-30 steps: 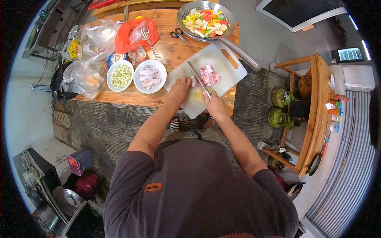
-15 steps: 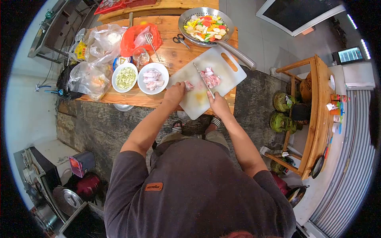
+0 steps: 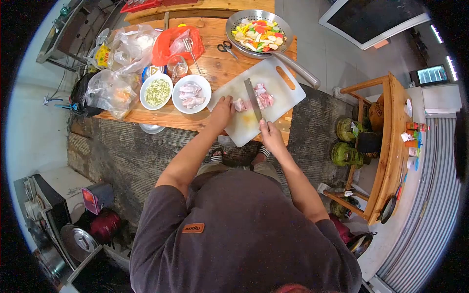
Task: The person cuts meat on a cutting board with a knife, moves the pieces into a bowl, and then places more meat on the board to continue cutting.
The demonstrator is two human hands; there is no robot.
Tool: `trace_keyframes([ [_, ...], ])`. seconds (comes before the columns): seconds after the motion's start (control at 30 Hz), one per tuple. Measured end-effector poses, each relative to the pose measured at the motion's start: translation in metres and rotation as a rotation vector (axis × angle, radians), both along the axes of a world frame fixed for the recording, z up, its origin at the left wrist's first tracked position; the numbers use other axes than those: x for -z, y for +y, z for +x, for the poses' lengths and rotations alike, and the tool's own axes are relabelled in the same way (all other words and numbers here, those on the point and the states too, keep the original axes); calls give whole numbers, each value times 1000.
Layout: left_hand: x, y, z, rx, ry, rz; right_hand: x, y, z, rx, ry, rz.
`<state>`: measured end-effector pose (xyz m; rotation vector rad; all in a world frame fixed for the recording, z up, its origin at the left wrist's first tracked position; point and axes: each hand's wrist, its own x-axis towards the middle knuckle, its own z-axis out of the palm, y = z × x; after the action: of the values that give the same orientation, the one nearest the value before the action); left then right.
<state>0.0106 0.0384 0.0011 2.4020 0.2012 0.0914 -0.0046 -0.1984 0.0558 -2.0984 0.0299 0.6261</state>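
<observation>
In my right hand (image 3: pixel 272 136) is the handle of a kitchen knife (image 3: pixel 253 100). Its blade points away from me over the white cutting board (image 3: pixel 283 105), between two lots of raw meat. Right of the blade lie cut pieces of pink raw meat (image 3: pixel 265 96). On the left, a smaller piece of raw meat (image 3: pixel 239 105) sits at the bent fingertips of my left hand (image 3: pixel 223 113), which steady it on the board. A white bowl of raw meat pieces (image 3: pixel 191 110) stands just left of that hand.
Beside it is a bowl of pale green shreds (image 3: pixel 155 106). Behind stand a glass mug (image 3: pixel 177 67), an orange-red plastic bag (image 3: pixel 162 51), scissors (image 3: pixel 227 48) and clear bags (image 3: pixel 110 90). A perforated pan of cut vegetables (image 3: pixel 233 30) has its handle reaching past the board's far right corner.
The knife blade has turned from nearly edge-on to showing its flat side, and its tip has moved slightly right. My left fingers have drawn back a little along the small meat piece.
</observation>
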Motion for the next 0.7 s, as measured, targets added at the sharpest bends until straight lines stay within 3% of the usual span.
trace_keyframes([
  [0.13,5,8,-3,-76,-7,-171,-20,13,-21,-19,-125,-3],
  [0.23,3,9,-3,-41,-12,-212,-14,22,-23,-39,-27,-20],
  [0.37,5,8,-3,-11,10,-182,-15,32,-30,-80,-105,-28],
  [0.53,10,8,-8,-109,-91,-268,-16,47,-29,-138,-278,-235],
  [0.7,12,11,-8,-110,-70,-299,-10,58,-27,-153,-306,-277],
])
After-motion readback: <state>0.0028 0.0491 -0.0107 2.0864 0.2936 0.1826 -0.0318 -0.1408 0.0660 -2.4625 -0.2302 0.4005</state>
